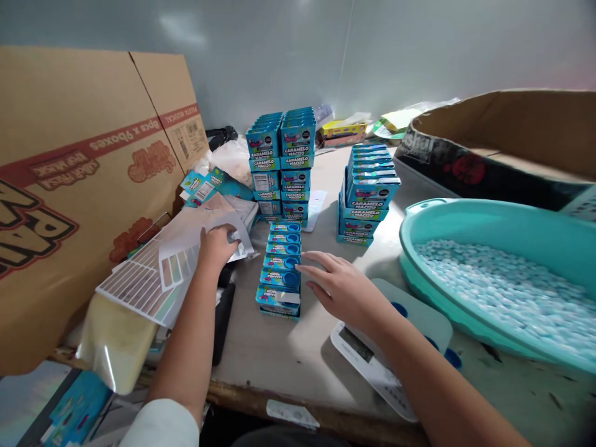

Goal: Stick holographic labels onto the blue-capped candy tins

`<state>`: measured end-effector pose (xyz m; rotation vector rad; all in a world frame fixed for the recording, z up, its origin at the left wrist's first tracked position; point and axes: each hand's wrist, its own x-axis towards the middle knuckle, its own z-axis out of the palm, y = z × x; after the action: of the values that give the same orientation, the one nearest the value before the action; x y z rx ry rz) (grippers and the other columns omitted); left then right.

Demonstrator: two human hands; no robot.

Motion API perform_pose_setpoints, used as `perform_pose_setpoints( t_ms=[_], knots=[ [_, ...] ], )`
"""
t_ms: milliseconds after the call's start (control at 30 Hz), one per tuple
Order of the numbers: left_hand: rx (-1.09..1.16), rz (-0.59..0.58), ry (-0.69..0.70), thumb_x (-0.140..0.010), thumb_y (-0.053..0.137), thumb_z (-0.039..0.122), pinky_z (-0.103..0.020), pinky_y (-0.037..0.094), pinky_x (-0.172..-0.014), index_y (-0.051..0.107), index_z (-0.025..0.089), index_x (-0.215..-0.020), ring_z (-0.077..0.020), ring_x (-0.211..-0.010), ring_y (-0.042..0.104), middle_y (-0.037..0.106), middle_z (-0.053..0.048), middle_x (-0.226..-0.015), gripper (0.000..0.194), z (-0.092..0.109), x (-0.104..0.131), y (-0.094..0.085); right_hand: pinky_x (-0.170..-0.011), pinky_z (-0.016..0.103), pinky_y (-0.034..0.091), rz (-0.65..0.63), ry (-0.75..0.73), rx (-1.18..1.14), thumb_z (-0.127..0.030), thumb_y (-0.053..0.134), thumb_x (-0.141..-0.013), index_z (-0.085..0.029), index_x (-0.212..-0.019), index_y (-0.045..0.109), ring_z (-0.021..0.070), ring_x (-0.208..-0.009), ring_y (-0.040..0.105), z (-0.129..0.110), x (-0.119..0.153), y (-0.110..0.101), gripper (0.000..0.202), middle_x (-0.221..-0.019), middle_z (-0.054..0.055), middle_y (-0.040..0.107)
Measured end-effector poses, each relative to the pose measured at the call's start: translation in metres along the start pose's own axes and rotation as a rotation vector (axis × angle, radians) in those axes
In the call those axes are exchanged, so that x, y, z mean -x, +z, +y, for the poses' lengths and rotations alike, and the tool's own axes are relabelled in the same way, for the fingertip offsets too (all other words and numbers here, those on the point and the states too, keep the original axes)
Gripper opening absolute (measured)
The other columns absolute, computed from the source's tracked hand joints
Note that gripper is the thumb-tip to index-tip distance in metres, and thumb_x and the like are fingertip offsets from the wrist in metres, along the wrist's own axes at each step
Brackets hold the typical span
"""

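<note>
A row of small blue candy boxes [280, 277] stands in a display tray at the middle of the table, and a pale strip lies across the nearest box. Just right of the row is my right hand [342, 287], its fingers spread and the fingertips at the boxes' edge. My left hand [218, 247] is over white sheets left of the row, fingers curled at a small pale piece that is too small to name. Under that hand and forearm lie label sheets [139, 282] with printed strips.
Stacked blue display boxes [295, 177] stand behind the row, with another stack [367, 198] to their right. A white scale [377, 372] lies beneath my right forearm. A turquoise tub [419, 267] of candies stands right; a large carton [93, 161] stands left.
</note>
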<state>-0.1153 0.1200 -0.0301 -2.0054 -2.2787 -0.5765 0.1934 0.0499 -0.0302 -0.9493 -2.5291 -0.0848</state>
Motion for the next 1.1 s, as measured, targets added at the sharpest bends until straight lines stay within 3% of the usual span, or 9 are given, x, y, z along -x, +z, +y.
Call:
perform_pose_setpoints(
  t_ms=[100, 200, 400, 967, 1100],
  knots=[
    [-0.043, 0.026, 0.016, -0.081, 0.069, 0.028, -0.044, 0.040, -0.114, 0.068, 0.018, -0.128, -0.0308, -0.122, 0.063, 0.068, -0.012, -0.128, 0.048, -0.0018, -0.0022, 0.0009, -0.090, 0.048, 0.058, 0.003, 0.006, -0.002, -0.010, 0.046, -0.095, -0.019, -0.127, 0.067, 0.0299, -0.114, 0.065, 0.0010, 0.0001, 0.0019, 0.039, -0.134, 0.017, 0.062],
    [-0.082, 0.009, 0.061, -0.084, 0.066, 0.028, -0.037, 0.046, -0.106, 0.070, 0.016, -0.128, -0.0307, -0.118, 0.063, 0.066, -0.014, -0.128, 0.045, -0.0057, -0.0031, 0.0029, -0.089, 0.050, 0.058, 0.006, 0.016, -0.019, -0.013, 0.045, -0.097, -0.019, -0.127, 0.068, 0.0306, -0.113, 0.065, 0.0009, -0.0005, 0.0019, 0.038, -0.132, 0.017, 0.063],
    [-0.086, -0.012, 0.096, -0.087, 0.064, 0.028, -0.039, 0.046, -0.105, 0.075, 0.022, -0.121, -0.0310, -0.114, 0.063, 0.069, -0.011, -0.124, 0.037, -0.0072, -0.0002, 0.0014, -0.090, 0.050, 0.058, -0.010, 0.041, -0.033, -0.016, 0.045, -0.099, -0.022, -0.127, 0.068, 0.0295, -0.112, 0.066, -0.0003, -0.0007, 0.0004, 0.037, -0.132, 0.015, 0.064],
    [-0.078, -0.040, 0.049, -0.089, 0.063, 0.029, -0.038, 0.042, -0.107, 0.075, 0.027, -0.119, -0.0256, -0.118, 0.064, 0.070, -0.007, -0.128, 0.032, -0.0044, 0.0008, 0.0015, -0.089, 0.047, 0.058, 0.001, 0.038, -0.009, -0.017, 0.042, -0.100, -0.020, -0.122, 0.069, 0.0285, -0.111, 0.066, -0.0010, -0.0010, -0.0011, 0.035, -0.130, 0.015, 0.065],
    [-0.086, -0.035, 0.043, -0.089, 0.062, 0.030, -0.041, 0.042, -0.107, 0.079, 0.027, -0.107, -0.0263, -0.115, 0.064, 0.070, -0.006, -0.128, 0.026, -0.0013, 0.0025, -0.0002, -0.088, 0.048, 0.059, -0.009, 0.028, 0.000, -0.017, 0.043, -0.100, -0.019, -0.121, 0.070, 0.0293, -0.109, 0.067, -0.0009, -0.0008, -0.0007, 0.034, -0.131, 0.016, 0.065]
  ],
)
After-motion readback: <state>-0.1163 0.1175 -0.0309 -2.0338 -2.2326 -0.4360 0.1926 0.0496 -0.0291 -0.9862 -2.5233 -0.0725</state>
